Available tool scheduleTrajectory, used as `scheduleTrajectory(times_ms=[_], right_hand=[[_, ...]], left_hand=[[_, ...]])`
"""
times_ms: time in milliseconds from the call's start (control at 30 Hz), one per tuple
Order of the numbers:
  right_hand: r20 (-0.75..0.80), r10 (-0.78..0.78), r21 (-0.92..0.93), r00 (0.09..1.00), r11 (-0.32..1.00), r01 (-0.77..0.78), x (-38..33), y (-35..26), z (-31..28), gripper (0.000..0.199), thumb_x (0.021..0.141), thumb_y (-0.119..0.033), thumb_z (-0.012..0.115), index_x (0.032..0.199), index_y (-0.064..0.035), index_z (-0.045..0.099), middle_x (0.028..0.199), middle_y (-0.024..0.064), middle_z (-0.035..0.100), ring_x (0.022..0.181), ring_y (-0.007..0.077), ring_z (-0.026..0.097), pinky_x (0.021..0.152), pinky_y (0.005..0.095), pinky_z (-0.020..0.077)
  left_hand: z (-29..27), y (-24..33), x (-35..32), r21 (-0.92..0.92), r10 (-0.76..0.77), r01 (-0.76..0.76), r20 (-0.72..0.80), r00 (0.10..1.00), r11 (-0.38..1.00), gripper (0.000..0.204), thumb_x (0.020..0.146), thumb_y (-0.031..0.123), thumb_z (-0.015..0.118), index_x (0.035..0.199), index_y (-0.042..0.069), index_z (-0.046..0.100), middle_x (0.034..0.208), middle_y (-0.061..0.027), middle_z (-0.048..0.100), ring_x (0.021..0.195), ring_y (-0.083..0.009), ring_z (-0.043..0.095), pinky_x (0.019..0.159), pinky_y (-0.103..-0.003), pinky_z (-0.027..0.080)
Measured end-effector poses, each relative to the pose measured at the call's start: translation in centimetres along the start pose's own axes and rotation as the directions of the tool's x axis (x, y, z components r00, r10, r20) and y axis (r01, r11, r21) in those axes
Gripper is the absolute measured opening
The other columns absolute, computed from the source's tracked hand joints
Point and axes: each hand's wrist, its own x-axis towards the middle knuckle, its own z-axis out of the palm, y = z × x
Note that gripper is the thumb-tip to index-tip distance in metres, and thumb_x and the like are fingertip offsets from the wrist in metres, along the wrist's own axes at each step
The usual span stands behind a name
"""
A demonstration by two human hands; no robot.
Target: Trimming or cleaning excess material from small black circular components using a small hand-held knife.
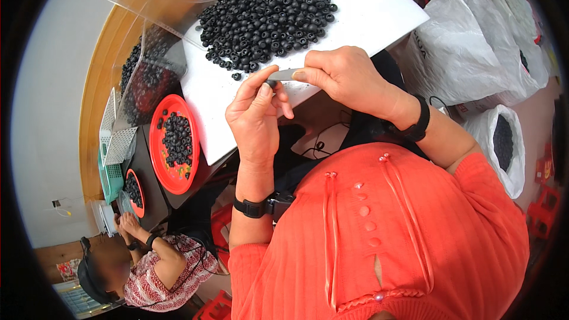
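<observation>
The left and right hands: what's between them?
In the head view, a flat grey tool held by the right hand and a small black piece pinched by the left hand.

Head view, fisheye: the head-worn camera faces steeply down, close above the left hand (256, 118) and right hand (342, 77), the bench (376, 9) toward twelve o'clock, the wearer's torso (391, 231) toward five.
</observation>
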Motion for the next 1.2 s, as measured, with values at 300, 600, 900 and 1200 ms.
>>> scheduleTrajectory(times_ms=[300,600,900,1200], right_hand=[[0.095,-0.042,0.256,0.995,0.967,0.016,-0.2,1.2,-1.4,0.017,0.094,-0.018,0.068,0.087,-0.002,0.072,0.065,0.0081,0.061,0.055,0.0165,0.056,0.054,0.0291,0.042],[0.079,0.059,0.44,0.995,0.893,-0.088,-0.2,1.5,-1.2,0.027,0.093,-0.027,0.072,0.08,-0.0033,0.07,0.057,0.0083,0.055,0.051,0.0153,0.049,0.051,0.0311,0.0388],[0.074,0.069,0.464,0.995,0.881,-0.096,-0.6,1.6,-1.4,0.03,0.094,-0.027,0.072,0.077,-0.0019,0.067,0.057,0.0074,0.051,0.052,0.0123,0.043,0.051,0.0304,0.0372],[0.094,0.108,0.48,0.99,0.866,-0.14,-0.6,1.5,-1.6,0.03,0.094,-0.026,0.072,0.078,-0.0013,0.067,0.057,0.0078,0.05,0.053,0.0123,0.043,0.051,0.0307,0.0373]], left_hand=[[-5.9,8.3,-3.2,0.622,0.407,-0.171,-0.258,0.876,0.764,0.026,0.099,-0.001,0.053,0.12,-0.009,0.066,0.093,-0.0109,0.066,0.073,-0.0126,0.061,0.056,-0.026,0.051],[-12.3,12.9,-3.1,0.976,0.626,0.04,0.107,0.772,-0.216,0.019,0.091,-0.001,0.067,0.108,0.002,0.074,0.098,-0.0056,0.068,0.081,-0.0137,0.062,0.065,-0.026,0.048],[-5.3,3.3,3.6,0.971,0.323,-0.238,0.217,0.921,0.026,0.02,0.08,-0.003,0.071,0.099,0.004,0.069,0.095,-0.0113,0.062,0.094,-0.0297,0.059,0.077,-0.04,0.05],[-4.2,2.9,3.3,0.961,0.32,-0.272,0.276,0.906,-0.057,0.018,0.082,0.001,0.07,0.099,0.002,0.065,0.094,-0.0123,0.058,0.092,-0.033,0.057,0.078,-0.045,0.048]])
